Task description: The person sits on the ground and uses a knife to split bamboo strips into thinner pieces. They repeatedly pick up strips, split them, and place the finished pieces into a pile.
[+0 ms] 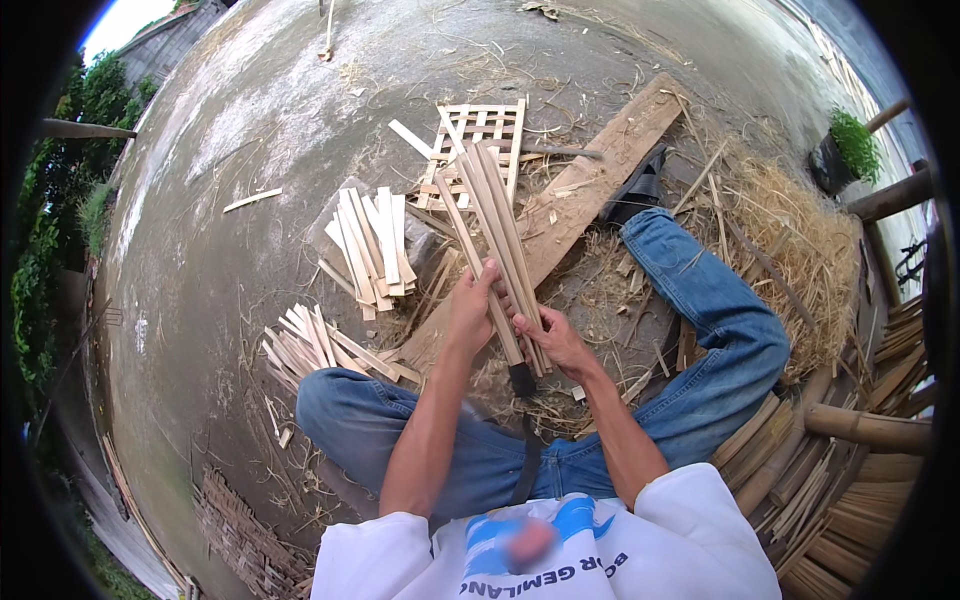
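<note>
A bundle of long, thin bamboo strips (495, 200) slants up and away from my lap between my two hands. My left hand (470, 310) is closed around the left side, where one strip (463, 232) stands slightly apart from the others. Lower down, my right hand (558, 343) grips the bundle near its close end. Just below the strips' lower ends there is a black piece (522, 380), with a dark strap (528, 460) running down to my lap. Beyond the bundle's tips lies a woven bamboo lattice (480, 122) with square openings, partly covered by the strips.
A wooden plank (610, 150) lies diagonally in front. Cut strips sit in one pile (370, 240) on a block and another (310, 340) by my left knee. Straw-like shavings (800, 270) heap beyond my right leg. Bamboo poles (865, 422) and more strips (855, 520) lie at right.
</note>
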### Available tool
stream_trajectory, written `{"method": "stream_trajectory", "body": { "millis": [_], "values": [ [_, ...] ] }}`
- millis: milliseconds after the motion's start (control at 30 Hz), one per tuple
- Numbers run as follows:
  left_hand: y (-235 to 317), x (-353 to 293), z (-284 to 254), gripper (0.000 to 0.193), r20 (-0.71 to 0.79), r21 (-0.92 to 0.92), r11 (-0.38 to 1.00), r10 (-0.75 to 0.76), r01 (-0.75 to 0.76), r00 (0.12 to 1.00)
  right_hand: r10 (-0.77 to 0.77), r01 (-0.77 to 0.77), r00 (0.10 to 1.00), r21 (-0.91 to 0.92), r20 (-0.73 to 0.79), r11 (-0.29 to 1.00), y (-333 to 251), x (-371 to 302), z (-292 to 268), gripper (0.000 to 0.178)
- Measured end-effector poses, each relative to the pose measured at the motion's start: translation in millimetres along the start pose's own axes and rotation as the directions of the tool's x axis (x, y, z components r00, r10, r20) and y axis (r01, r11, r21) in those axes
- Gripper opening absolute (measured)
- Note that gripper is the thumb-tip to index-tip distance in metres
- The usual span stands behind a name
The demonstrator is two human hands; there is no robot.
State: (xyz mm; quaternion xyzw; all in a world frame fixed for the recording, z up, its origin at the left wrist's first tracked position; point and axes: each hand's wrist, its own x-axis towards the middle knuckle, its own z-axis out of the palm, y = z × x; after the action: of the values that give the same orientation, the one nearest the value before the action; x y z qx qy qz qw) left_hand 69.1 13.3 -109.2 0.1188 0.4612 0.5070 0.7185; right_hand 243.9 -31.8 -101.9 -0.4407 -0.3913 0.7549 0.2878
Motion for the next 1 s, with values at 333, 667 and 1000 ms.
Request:
{"method": "stream_trajectory", "body": {
  "millis": [333, 667, 1000],
  "values": [
    [-8, -2, -11, 0.028, -0.099, 0.16, 0.969, 0.206, -0.189, 0.974, -0.09, 0.095, 0.98, 0.018, -0.18, 0.995, 12, -3, 12, 0.045],
    [-3, -3, -15, 0.029, -0.029, 0.097, 0.995, 0.022, -0.019, 0.999, -0.239, 0.21, 0.933, -0.132, -0.271, 0.969, 26, 9, -2, 0.038],
    [2, -8, -12, 0.031, 0.008, 0.163, 0.985, 0.056, -0.057, 0.998, -0.334, 0.27, 0.881, -0.221, -0.335, 0.937, 36, 13, 0, 0.032]
  ]
}}
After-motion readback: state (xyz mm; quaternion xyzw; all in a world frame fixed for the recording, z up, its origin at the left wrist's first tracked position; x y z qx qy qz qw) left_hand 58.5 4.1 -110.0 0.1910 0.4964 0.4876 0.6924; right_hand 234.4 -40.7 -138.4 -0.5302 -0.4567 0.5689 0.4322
